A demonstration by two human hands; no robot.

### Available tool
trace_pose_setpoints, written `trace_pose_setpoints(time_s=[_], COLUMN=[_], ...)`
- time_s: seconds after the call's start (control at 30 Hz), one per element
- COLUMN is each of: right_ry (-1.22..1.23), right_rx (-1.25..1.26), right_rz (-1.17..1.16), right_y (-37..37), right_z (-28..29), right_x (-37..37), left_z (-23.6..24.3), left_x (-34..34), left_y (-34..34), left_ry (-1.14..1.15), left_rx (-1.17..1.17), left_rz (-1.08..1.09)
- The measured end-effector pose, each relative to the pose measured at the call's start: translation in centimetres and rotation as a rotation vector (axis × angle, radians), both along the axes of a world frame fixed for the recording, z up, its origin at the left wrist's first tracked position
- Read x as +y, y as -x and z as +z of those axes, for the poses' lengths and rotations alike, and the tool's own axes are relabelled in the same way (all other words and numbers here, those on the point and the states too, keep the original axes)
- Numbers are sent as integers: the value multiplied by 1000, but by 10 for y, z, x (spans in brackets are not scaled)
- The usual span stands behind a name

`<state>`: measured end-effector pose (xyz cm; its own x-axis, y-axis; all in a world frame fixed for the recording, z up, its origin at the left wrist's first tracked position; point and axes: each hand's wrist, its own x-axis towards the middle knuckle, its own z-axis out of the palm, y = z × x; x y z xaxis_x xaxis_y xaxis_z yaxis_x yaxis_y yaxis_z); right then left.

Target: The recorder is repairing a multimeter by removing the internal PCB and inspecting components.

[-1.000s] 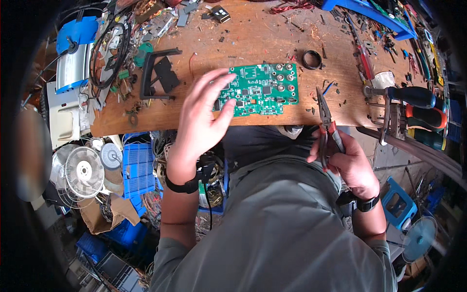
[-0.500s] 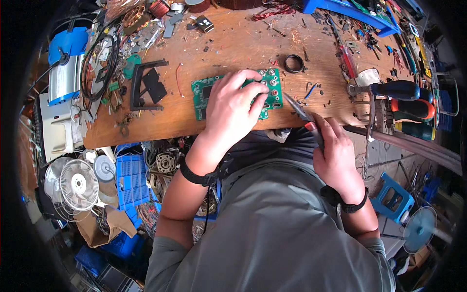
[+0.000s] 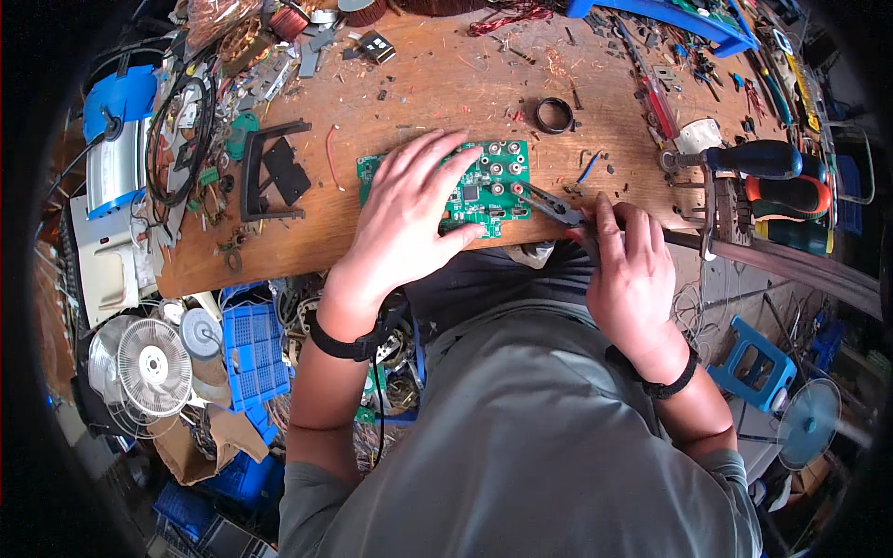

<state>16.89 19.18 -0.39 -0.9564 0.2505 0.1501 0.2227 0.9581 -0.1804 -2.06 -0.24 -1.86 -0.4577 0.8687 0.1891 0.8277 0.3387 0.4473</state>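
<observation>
A green circuit board (image 3: 483, 206) lies flat on the workbench near its front edge, carrying round metal sockets in rows on its right part. My left hand (image 3: 405, 212) rests across the board's left part with fingers spread, and hides much of that side. In my right hand (image 3: 635, 270) is a pair of long-nose pliers (image 3: 561, 210), the fingers wrapped round its handles. The pliers' jaws are slightly parted, with their tips over the board's right side beside a red-centred socket (image 3: 517, 189). Whether the tips touch that socket I cannot tell.
A black ring (image 3: 554, 115) lies beyond the board, with a black plastic frame (image 3: 249, 177) to its left. Screwdrivers (image 3: 755, 160) stand in a rack at the right edge. Scrap parts and wires litter the wooden bench (image 3: 446, 88); a fan (image 3: 153, 366) stands below left.
My left hand has shifted left and spread out flat over the board. The pliers have moved left from beside the board to over its sockets, and their jaws have parted.
</observation>
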Motion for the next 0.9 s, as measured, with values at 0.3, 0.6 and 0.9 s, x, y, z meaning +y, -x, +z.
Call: trace_pose_setpoints(time_s=[0.3, 0.6, 0.9], right_ry=[-78, -65, 65], right_rx=[-276, -536, -542], right_rz=[-15, 8, -38], right_y=[11, 23, 23], right_z=[14, 31, 27], right_x=[-12, -8, -6], left_z=[-13, -20, -20], left_x=[-5, -9, -10], left_y=[-2, -3, -3], left_ry=[-63, -95, -81], left_rx=[-41, 10, 19], left_rz=[-22, -24, -32])
